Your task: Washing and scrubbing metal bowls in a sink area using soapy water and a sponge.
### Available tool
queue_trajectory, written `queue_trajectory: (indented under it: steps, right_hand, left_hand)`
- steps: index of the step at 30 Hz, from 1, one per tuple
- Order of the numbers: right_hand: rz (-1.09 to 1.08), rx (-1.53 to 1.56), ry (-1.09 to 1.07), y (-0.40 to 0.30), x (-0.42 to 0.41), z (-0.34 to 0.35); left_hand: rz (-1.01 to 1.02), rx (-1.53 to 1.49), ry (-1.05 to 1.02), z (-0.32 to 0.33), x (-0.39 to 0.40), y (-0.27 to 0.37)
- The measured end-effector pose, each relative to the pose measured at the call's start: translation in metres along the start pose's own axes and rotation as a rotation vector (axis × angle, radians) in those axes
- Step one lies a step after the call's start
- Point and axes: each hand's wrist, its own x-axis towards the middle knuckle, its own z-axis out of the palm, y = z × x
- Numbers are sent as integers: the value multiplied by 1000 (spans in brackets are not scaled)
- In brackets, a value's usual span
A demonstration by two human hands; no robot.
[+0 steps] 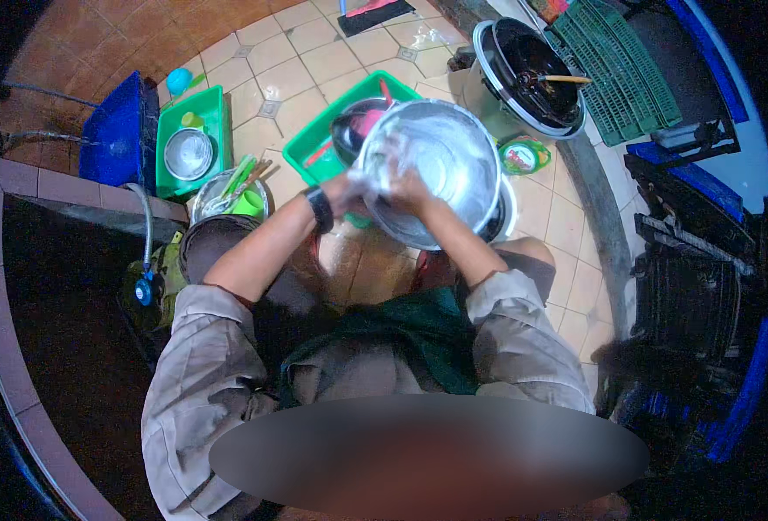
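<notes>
A large round metal basin, its inside streaked with white suds, is tilted towards me above the floor. My right hand is at the basin's near left side, over its inner wall. Beside it my left hand, with a dark band on the wrist, is at the left rim. Both hands are blurred, and whitish foam covers the fingers, so their grip is unclear. Behind the basin, a green rectangular tub holds a dark pan and pink and red items. A white-rimmed container is partly hidden under the basin.
Left stand a green tub with metal bowls, a blue tub under running water, and a metal pot of utensils. At right are a green soap pouch, a large bucket holding dark pans, and a green crate.
</notes>
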Motion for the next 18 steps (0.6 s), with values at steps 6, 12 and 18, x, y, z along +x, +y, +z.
queue_trajectory:
  steps: [6,12,18]
  right_hand:
    - [61,-751,178,32,5,-51]
    - [406,-511,-157,6,-20,-24]
    - [258,89,-457,-25,2,-25]
  left_hand:
    - [-21,-65,34,-2,-4,-1]
    - [65,-200,269,4,18,3]
    - [176,-363,228,2,10,-7]
